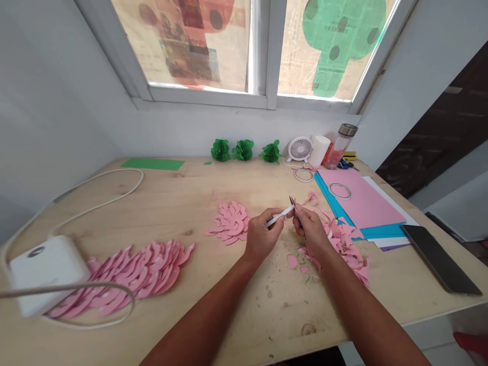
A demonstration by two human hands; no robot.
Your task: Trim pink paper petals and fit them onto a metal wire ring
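Pinched in my left hand (262,235) is a narrow white strip (280,215), seemingly paper or tape, slanting up to the right. My right hand (313,231) grips a small pair of dark-bladed scissors (292,201), blades pointing up at the strip's far end. Whether the blades touch the strip is hard to tell. Left of my hands lies a small pile of pink paper petals (229,221). Pink paper scraps (346,243) are heaped beside and partly behind my right forearm.
A larger row of pink petals (148,272) lies by a white power bank (49,272) with a looping cable. Coloured paper sheets (366,203), a tape roll (340,191) and a phone (440,259) are right. Green paper ornaments (243,150), a fan (300,149) and a bottle (340,146) stand behind.
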